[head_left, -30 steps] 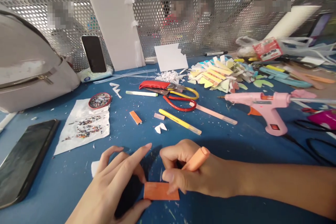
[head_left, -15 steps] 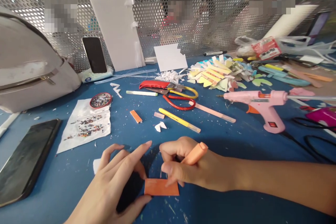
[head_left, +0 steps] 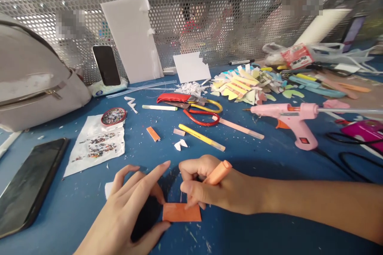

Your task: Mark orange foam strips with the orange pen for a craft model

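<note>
A small orange rectangular piece of card or board (head_left: 182,216) lies flat on the blue tabletop right in front of me. My left hand (head_left: 131,207) holds its left end at the corners between thumb and a fingertip, the index finger stretched out above. In my right hand (head_left: 206,187) is an orange marker (head_left: 219,172), gripped like a pen and slanting down over the piece's upper edge. The fingers hide the marker's tip. Beyond the hands lie a yellow marker (head_left: 200,136), a white paper scrap (head_left: 180,144) and a small orange block (head_left: 153,134).
Scissors (head_left: 206,116) and a red-handled cutter (head_left: 173,97) lie mid-table. A pink glue gun (head_left: 299,121) rests at right, its cord trailing. Behind are paper scraps (head_left: 239,81). At left are a bead sheet (head_left: 98,147), phone (head_left: 32,185) and backpack (head_left: 36,75).
The whole view has shifted slightly. Both hands keep almost the same pose around the orange piece, and the marker stays in my right hand.
</note>
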Action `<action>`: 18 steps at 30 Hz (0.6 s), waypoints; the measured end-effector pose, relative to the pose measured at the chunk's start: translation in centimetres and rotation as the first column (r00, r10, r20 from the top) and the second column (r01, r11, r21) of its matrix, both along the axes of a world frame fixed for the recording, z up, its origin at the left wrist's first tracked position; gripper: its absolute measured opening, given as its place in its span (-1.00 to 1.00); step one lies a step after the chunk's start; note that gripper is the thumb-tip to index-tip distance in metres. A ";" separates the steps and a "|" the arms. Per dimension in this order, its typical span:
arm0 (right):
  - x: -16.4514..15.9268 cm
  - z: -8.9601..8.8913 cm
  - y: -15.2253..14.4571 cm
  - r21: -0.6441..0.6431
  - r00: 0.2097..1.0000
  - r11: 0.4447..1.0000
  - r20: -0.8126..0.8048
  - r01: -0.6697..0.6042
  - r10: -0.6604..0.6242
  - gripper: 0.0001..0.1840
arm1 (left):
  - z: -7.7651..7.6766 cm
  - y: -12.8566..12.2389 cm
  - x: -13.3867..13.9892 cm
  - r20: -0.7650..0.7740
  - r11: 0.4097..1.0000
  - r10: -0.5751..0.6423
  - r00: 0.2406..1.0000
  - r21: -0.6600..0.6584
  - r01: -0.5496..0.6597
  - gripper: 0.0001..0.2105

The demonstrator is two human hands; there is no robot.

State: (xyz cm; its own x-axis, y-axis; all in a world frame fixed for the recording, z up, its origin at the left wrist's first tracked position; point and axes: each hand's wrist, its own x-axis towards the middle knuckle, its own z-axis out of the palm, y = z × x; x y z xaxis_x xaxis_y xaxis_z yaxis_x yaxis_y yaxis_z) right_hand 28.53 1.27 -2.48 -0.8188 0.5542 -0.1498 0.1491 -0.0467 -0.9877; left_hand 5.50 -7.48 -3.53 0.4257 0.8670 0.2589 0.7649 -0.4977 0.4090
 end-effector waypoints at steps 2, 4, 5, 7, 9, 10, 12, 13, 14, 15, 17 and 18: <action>0.0 -0.1 0.0 0.016 1.000 1.000 -0.007 0.022 -0.022 -0.50 | 0.0 0.0 0.0 -0.003 1.000 -0.009 1.000 0.005 0.009 -0.49; -0.1 -0.2 -0.1 -0.002 1.000 1.000 -0.002 0.017 -0.017 -0.48 | 0.0 0.1 0.0 -0.007 1.000 -0.019 1.000 0.016 0.019 -0.50; -0.1 -0.2 -0.1 -0.018 1.000 1.000 -0.002 0.011 -0.011 -0.46 | 0.0 0.1 0.0 -0.004 0.999 -0.024 1.000 0.020 0.025 -0.49; -0.1 -0.2 -0.1 -0.026 1.000 1.000 -0.020 0.011 -0.011 -0.46 | -0.1 0.2 -0.1 0.002 0.999 -0.029 1.000 0.024 0.029 -0.49; -0.1 -0.2 0.0 0.006 0.999 1.000 -0.030 0.025 -0.025 -0.50 | -0.1 0.2 -0.1 0.001 0.999 -0.028 1.000 0.023 0.028 -0.49; -0.1 -0.2 0.0 0.013 0.999 1.000 -0.027 0.021 -0.020 -0.51 | -0.1 0.2 -0.1 -0.001 0.999 -0.028 1.000 0.023 0.028 -0.49; 0.0 -0.2 0.1 -0.001 1.000 1.000 -0.008 0.002 -0.003 -0.51 | -0.1 0.2 -0.1 -0.003 0.999 -0.033 0.999 0.024 0.034 -0.48; 0.0 -0.2 0.1 -0.011 1.000 1.000 -0.006 -0.002 0.002 -0.51 | -0.1 0.2 -0.1 -0.005 0.999 -0.036 0.999 0.025 0.036 -0.48; 0.0 -0.2 0.2 -0.013 1.000 1.000 -0.010 0.000 0.000 -0.51 | -0.1 0.2 -0.1 -0.006 0.999 -0.039 0.999 0.026 0.039 -0.48; 0.0 -0.2 0.2 -0.002 1.000 1.000 -0.015 0.010 -0.010 -0.53 | -0.1 0.2 -0.1 -0.007 0.999 -0.040 0.999 0.028 0.041 -0.48; -0.1 -0.2 0.1 0.016 1.000 1.000 -0.018 0.020 -0.020 -0.54 | 0.0 0.2 -0.2 -0.009 0.999 -0.042 0.999 0.025 0.043 -0.48; -0.1 -0.2 0.1 0.008 1.000 1.000 -0.011 0.016 -0.015 -0.52 | 0.0 0.2 -0.2 -0.009 0.999 -0.045 0.999 0.022 0.045 -0.48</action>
State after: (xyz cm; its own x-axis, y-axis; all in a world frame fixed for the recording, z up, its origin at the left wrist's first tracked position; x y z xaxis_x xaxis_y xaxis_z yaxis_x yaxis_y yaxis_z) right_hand 28.48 1.37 -2.65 -0.8117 0.5679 -0.1363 0.1373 -0.0414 -0.9897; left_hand 5.32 -7.28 -3.49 0.4663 0.8412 0.2738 0.7449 -0.5404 0.3913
